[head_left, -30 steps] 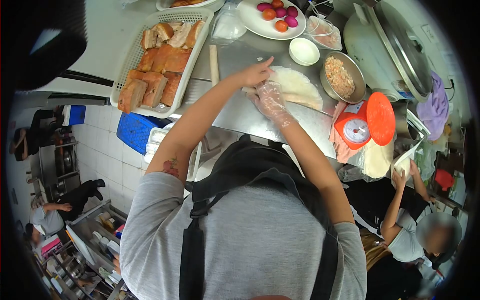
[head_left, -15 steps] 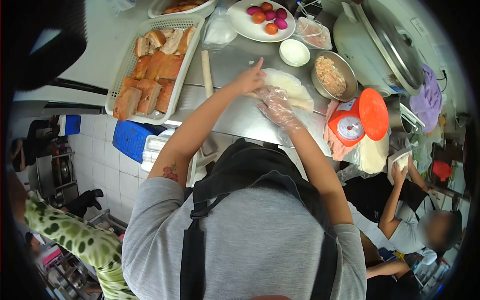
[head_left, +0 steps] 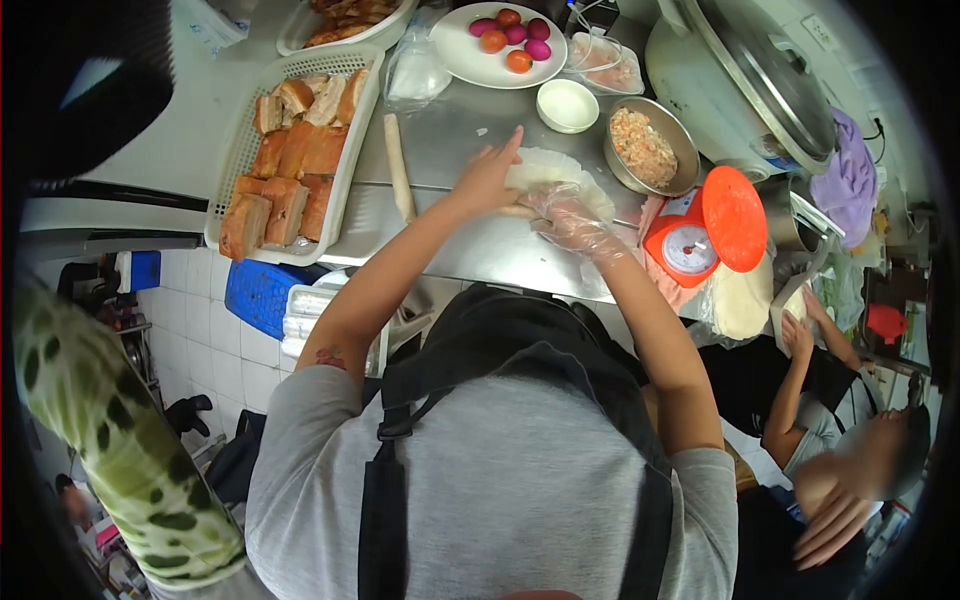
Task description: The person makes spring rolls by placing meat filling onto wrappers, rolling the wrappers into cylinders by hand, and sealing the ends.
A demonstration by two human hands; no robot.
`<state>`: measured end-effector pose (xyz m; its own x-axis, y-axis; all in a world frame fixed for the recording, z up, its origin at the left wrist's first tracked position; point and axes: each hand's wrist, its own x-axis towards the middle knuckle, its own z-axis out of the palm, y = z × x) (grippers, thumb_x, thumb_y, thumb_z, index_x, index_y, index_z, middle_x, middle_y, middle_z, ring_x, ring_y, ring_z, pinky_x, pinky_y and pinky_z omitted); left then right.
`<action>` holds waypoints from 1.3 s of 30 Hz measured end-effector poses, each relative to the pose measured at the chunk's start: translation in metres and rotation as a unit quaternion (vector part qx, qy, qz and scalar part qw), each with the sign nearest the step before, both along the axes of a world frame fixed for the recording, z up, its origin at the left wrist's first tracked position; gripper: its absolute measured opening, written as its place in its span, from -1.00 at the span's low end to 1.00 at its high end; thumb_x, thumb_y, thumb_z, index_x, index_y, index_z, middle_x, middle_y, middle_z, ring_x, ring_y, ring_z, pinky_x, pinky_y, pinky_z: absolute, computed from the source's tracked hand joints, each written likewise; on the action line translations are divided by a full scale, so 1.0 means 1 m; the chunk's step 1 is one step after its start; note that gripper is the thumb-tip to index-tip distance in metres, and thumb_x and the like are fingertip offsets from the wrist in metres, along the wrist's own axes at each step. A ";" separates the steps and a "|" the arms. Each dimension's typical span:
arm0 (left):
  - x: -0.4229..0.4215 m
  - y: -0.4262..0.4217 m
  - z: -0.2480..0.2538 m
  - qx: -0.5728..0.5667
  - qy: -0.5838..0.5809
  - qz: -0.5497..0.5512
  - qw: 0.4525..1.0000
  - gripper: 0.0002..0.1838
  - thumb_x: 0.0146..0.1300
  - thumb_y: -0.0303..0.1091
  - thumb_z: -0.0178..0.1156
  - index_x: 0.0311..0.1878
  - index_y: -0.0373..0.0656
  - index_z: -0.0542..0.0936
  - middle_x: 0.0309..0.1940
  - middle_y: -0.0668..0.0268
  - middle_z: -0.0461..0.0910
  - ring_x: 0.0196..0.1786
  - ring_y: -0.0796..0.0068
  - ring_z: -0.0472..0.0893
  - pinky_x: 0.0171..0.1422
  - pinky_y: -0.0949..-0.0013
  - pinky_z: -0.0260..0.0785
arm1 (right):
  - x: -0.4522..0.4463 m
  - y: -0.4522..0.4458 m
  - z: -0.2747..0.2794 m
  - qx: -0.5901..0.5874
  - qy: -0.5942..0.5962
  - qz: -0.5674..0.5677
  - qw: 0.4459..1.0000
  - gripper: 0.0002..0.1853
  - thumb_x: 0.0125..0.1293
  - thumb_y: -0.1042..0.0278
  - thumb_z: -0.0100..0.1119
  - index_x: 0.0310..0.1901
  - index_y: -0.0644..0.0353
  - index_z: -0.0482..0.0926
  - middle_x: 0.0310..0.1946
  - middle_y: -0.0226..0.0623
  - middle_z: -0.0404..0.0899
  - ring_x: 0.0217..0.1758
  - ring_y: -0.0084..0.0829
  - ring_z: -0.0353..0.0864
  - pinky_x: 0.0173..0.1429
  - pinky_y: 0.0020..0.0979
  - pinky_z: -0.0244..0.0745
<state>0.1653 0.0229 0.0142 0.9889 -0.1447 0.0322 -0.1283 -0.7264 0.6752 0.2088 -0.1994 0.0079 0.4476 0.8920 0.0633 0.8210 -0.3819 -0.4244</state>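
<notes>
A thin, pale sheet of dough (head_left: 572, 170) lies on the steel table under and beyond my hands. My left hand (head_left: 486, 180) is bare and rests at the dough's left edge, index finger stretched away from me and fingers apart. My right hand (head_left: 572, 218), in a clear plastic glove, has its fingers over the near edge of the dough and seems to grip it. Part of that edge is hidden by the hands. Left of them lies a wooden rolling pin (head_left: 398, 168), untouched.
A basket (head_left: 353, 165) of roasted meat slabs stands left. Behind are a plate (head_left: 455, 55) of coloured eggs, a white bowl (head_left: 568, 107) and a metal bowl (head_left: 688, 180) of chopped filling. An orange scale (head_left: 690, 248) stands right. Co-workers are on both sides.
The view has shifted slightly, so the table items sit further left. Both hands stay at the dough with little change. A patterned sleeve at left looms closer; a co-worker's hand shows at lower right.
</notes>
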 end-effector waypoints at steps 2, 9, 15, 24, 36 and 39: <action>0.013 -0.002 -0.014 -0.107 0.017 -0.022 0.994 0.25 0.00 -0.35 0.46 0.68 -0.11 -0.15 0.11 0.18 0.62 0.21 0.11 0.55 0.48 0.03 0.24 | 0.001 -0.001 0.013 0.009 0.000 -0.002 1.000 -0.50 0.14 0.28 0.43 0.15 0.14 0.64 0.02 -0.01 0.64 0.16 0.06 0.56 0.29 -0.04 0.42; 0.020 -0.013 0.012 -0.025 0.099 0.006 0.995 0.30 -0.25 -0.11 0.65 0.61 -0.13 0.14 -0.09 0.19 0.68 0.07 0.15 0.64 0.38 0.15 0.38 | -0.006 -0.039 0.058 -0.007 -0.033 -0.121 0.992 -0.59 0.16 0.23 0.41 0.05 0.13 0.68 -0.04 -0.09 0.66 0.09 0.00 0.59 0.23 -0.04 0.45; 0.033 -0.021 0.003 0.085 0.033 -0.030 0.995 -0.41 -0.20 -0.14 0.57 -0.03 -0.12 0.68 -0.05 0.13 0.69 -0.09 0.16 0.68 0.08 0.19 0.53 | -0.032 -0.046 0.045 0.022 -0.083 -0.155 0.984 -0.73 0.22 0.28 0.32 -0.06 0.14 0.66 -0.13 -0.12 0.61 0.02 -0.02 0.58 0.07 -0.03 0.51; 0.039 -0.034 0.001 -0.054 0.000 -0.065 0.996 -0.75 0.06 -0.49 0.27 -0.15 -0.08 0.64 -0.27 0.21 0.66 -0.16 0.16 0.67 -0.01 0.17 0.52 | -0.034 -0.045 0.040 -0.003 -0.115 -0.141 0.983 -0.59 0.28 0.26 0.32 0.18 0.02 0.62 -0.02 -0.22 0.67 0.10 -0.06 0.61 0.17 -0.08 0.54; 0.042 -0.012 -0.019 -0.131 0.050 -0.106 0.984 0.04 -0.11 -0.44 0.52 0.54 0.00 0.31 0.28 0.09 0.54 0.28 0.17 0.56 0.43 0.21 0.39 | 0.012 -0.029 0.047 -0.083 0.016 -0.062 0.994 -0.56 0.25 0.17 0.38 0.12 0.18 0.68 -0.09 0.05 0.69 0.02 0.02 0.66 0.17 -0.05 0.49; 0.043 -0.011 -0.026 -0.137 0.031 -0.120 0.983 0.19 -0.16 -0.41 0.55 0.63 0.06 0.18 0.31 0.02 0.50 0.34 0.11 0.51 0.46 0.19 0.35 | 0.024 -0.021 0.037 -0.128 0.079 -0.060 0.987 -0.59 0.21 0.18 0.44 0.06 0.17 0.71 -0.11 0.04 0.70 0.00 -0.01 0.66 0.15 -0.08 0.49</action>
<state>0.2082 0.0119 -0.0118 0.9285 -0.3687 0.0441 -0.2270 -0.4699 0.8530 0.2331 -0.2206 0.0450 0.5370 0.8099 -0.2360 0.6946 -0.5833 -0.4211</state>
